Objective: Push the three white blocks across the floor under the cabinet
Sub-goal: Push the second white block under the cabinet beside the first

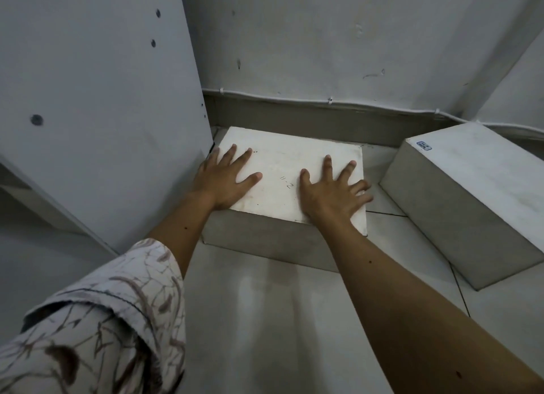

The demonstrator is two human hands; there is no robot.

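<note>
A white block [282,161] marked "11-2" sits on the tiled floor close to the back wall's skirting. My left hand [226,178] lies flat on its top at the left, fingers spread, next to the cabinet's side panel [97,114]. On the right part of the same top my right hand [332,193] presses flat, its outer fingers reaching over the right edge. A second white block [471,199] with a small blue label stands at an angle to the right, apart from the first. No third block is in view.
The grey wall [353,40] with a white cable [338,101] along the skirting closes off the back. The cabinet panel rises on the left. Pale floor tiles [265,320] stretch toward me between my forearms.
</note>
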